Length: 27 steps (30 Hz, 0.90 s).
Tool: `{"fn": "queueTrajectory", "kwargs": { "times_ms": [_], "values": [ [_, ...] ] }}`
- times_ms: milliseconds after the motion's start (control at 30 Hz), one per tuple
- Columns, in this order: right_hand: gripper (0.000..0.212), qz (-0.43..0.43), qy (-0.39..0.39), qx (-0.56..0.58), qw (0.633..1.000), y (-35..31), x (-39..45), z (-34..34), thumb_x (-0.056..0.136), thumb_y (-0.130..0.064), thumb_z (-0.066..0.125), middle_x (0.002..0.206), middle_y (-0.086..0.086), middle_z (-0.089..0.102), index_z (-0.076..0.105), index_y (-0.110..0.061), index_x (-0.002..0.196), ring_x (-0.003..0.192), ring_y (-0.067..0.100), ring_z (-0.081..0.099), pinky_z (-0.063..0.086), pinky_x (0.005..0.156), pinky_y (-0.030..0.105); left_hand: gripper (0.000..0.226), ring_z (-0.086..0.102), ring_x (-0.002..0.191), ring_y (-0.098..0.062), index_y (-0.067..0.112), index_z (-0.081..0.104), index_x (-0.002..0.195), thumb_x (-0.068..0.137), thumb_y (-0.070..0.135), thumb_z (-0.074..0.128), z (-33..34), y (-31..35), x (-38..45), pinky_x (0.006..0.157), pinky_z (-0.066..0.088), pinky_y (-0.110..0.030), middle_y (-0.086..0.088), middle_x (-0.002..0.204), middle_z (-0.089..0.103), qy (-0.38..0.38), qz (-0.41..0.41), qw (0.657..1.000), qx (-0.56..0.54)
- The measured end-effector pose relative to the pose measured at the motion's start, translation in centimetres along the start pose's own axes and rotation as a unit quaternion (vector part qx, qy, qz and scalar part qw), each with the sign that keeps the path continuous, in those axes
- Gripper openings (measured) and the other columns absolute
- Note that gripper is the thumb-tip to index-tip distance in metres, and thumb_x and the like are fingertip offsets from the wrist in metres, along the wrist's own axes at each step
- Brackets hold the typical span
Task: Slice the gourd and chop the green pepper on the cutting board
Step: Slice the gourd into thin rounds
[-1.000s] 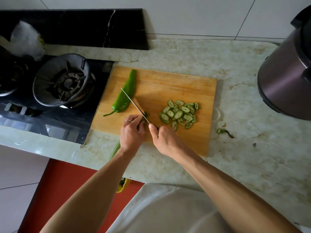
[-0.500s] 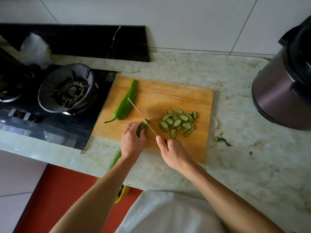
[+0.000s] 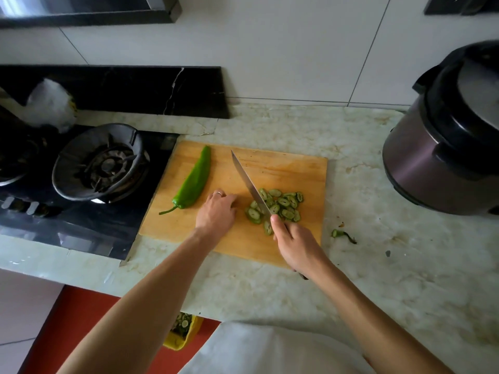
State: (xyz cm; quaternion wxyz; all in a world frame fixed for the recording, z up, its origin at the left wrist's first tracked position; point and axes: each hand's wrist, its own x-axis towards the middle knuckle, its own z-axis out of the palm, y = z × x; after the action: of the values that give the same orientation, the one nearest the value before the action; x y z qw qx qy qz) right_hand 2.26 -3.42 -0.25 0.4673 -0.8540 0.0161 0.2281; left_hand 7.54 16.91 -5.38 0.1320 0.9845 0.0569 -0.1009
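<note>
1. My right hand [image 3: 293, 242] gripped the knife [image 3: 249, 183] by its handle, fingers curled round it and thumb up near the blade's heel. The blade lay slanted across the cutting board [image 3: 297, 168], its tip toward the far edge. The risk, as I judged it, was the edge sweeping toward my left hand [image 3: 217, 210], which rested on the board just beside the blade.
2. My left fingers were bent over at the knuckles; whether they held any gourd underneath, I could not tell.
3. The gourd slices [image 3: 278, 206] lay heaped toward the board's right edge, thin ovals with dark green rims and pale centres. A careless push could scatter them off the near edge.
4. The green pepper [image 3: 195, 180] lay whole along the left edge, glossy, stem toward the near-left corner, uncut.
</note>
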Motion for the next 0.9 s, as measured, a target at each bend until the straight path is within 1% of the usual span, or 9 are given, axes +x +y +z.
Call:
{"fn": "queueTrajectory", "kwargs": {
  "times_ms": [100,200,267,367,433,600,767,833,900],
  "values": [
    [0.069,-0.001,0.013,-0.005,1.0,0.6,-0.1,-1.0,0.103,-0.053,0.031,0.066,0.015,0.063,0.061,0.005,0.08,0.065,0.028,0.061,0.046,0.066,0.037,0.027,0.061,0.099,-0.026,0.014,0.072,0.112,0.093,0.008,0.053,-0.5,-0.3,0.8,0.083,0.049,-0.031,-0.008,0.11,0.065,0.028,-0.005,0.997,-0.069],
    [0.07,0.009,0.033,-0.01,0.999,1.5,-0.3,-2.3,0.1,-0.058,0.031,0.067,0.015,0.064,0.064,0.0,0.078,0.068,0.029,0.063,0.048,0.07,0.037,0.017,0.061,0.082,-0.009,0.014,0.075,0.101,0.091,0.007,0.063,-1.6,0.7,0.0,0.071,0.041,-0.005,0.004,0.093,0.07,0.115,-0.025,0.968,-0.222],
    [0.071,0.007,0.048,-0.014,0.999,2.3,-0.7,-3.5,0.099,-0.059,0.031,0.069,0.018,0.065,0.063,0.0,0.078,0.069,0.03,0.063,0.048,0.07,0.039,0.016,0.064,0.073,-0.005,0.022,0.072,0.097,0.091,0.008,0.067,-1.9,2.0,-0.9,0.071,0.048,-0.012,0.008,0.084,0.072,0.091,-0.033,0.933,-0.346],
    [0.063,0.012,0.08,-0.039,0.996,4.2,-1.7,-5.9,0.099,-0.059,0.032,0.07,0.014,0.062,0.057,-0.007,0.073,0.073,0.031,0.062,0.044,0.068,0.038,0.02,0.067,0.071,-0.011,0.027,0.073,0.092,0.089,0.007,0.072,-1.1,4.2,-2.2,0.075,0.055,-0.033,0.005,0.075,0.074,-0.016,-0.032,0.876,-0.48],
    [0.057,0.028,0.107,-0.064,0.992,5.5,-2.6,-7.7,0.097,-0.062,0.033,0.071,0.01,0.06,0.05,-0.017,0.067,0.078,0.034,0.06,0.044,0.069,0.038,0.019,0.067,0.071,-0.014,0.028,0.075,0.091,0.086,0.01,0.076,0.0,6.1,-2.4,0.075,0.055,-0.033,0.006,0.074,0.075,-0.051,-0.023,0.881,-0.47],
    [0.053,0.07,0.149,-0.092,0.982,8.0,-4.8,-11.9,0.097,-0.06,0.039,0.072,0.007,0.057,0.045,-0.018,0.066,0.075,0.03,0.054,0.039,0.068,0.035,0.009,0.061,0.06,-0.004,0.013,0.077,0.094,0.085,0.011,0.076,2.6,13.4,-2.4,0.066,0.048,-0.021,0.007,0.068,0.069,-0.11,0.067,0.932,-0.34],
    [0.051,0.072,0.17,-0.089,0.979,9.2,-5.7,-13.3,0.098,-0.057,0.041,0.073,0.008,0.053,0.039,-0.02,0.063,0.08,0.031,0.05,0.035,0.07,0.033,0.017,0.064,0.082,-0.013,0.009,0.078,0.102,0.086,0.016,0.075,4.8,18.2,-2.4,0.054,0.039,-0.006,-0.006,0.093,0.074,-0.137,0.075,0.951,-0.268],
    [0.05,0.07,0.165,-0.079,0.981,9.3,-5.9,-13.3,0.099,-0.056,0.042,0.072,0.006,0.052,0.04,-0.019,0.064,0.082,0.032,0.05,0.035,0.07,0.033,0.019,0.067,0.089,-0.015,0.01,0.077,0.105,0.088,0.014,0.073,5.3,18.4,-2.6,0.062,0.042,-0.008,-0.003,0.1,0.074,-0.133,0.055,0.954,-0.262],
    [0.05,0.066,0.157,-0.071,0.983,9.3,-6.0,-13.0,0.099,-0.056,0.041,0.071,0.006,0.052,0.041,-0.019,0.065,0.082,0.032,0.05,0.036,0.07,0.034,0.017,0.071,0.089,-0.02,0.011,0.077,0.104,0.089,0.01,0.07,5.3,17.8,-2.7,0.078,0.054,-0.023,-0.004,0.1,0.076,-0.119,0.038,0.951,-0.283]
  ]
}}
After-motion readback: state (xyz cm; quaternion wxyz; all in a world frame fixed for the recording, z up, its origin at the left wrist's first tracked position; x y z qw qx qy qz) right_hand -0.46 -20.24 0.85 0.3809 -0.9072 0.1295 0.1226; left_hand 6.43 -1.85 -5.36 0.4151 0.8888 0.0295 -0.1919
